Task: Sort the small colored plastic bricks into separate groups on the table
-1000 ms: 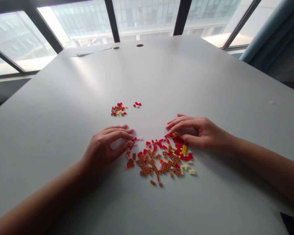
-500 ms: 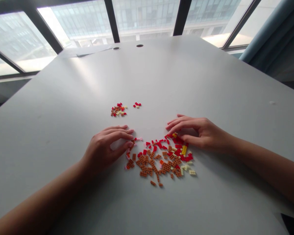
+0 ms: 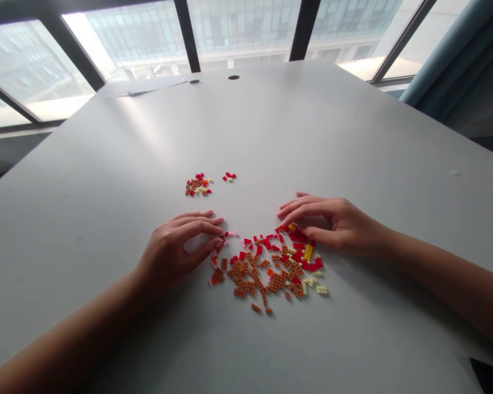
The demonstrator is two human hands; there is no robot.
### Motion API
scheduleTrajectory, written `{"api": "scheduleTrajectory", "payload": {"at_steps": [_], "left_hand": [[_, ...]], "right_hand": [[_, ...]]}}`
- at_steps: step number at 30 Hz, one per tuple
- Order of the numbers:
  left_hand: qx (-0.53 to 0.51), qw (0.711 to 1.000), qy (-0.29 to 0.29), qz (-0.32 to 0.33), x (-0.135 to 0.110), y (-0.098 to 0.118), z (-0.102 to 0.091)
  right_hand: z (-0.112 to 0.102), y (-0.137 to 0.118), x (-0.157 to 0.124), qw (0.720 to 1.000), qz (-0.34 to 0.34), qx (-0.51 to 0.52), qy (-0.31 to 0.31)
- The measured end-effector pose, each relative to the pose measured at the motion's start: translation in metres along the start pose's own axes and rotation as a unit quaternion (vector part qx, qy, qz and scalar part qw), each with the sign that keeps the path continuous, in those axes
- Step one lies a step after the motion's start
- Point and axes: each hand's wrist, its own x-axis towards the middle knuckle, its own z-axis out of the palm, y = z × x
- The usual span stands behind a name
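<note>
A loose pile of small toy building bricks (image 3: 279,280) lies on the table between my hands, mostly brown in the middle. Red bricks (image 3: 268,242) spread along its far side, and cream ones (image 3: 311,282) sit at the right. My left hand (image 3: 181,241) rests at the pile's left edge, fingers apart, close to some pink and brown pieces. On the other side, my right hand (image 3: 326,221) is spread with its fingertips over the red bricks, near a yellow brick (image 3: 308,252). Its fingers are apart, and no held brick shows in either hand.
Beyond my left hand lies a smaller cluster of tiny bricks (image 3: 198,185), with several more red and cream pieces (image 3: 229,177) beside it. The white table (image 3: 263,126) reaches to the windows. Paper (image 3: 148,86) and two round holes are at its far end.
</note>
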Motion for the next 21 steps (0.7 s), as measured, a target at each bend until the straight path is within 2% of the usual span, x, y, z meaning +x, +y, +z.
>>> {"api": "scheduleTrajectory", "payload": {"at_steps": [21], "left_hand": [[-0.008,1.000,0.000,-0.008,-0.0002,-0.0003,-0.0009]], "right_hand": [[-0.0002,-0.0015,0.0000,1.000,0.002,-0.011,-0.002]]}}
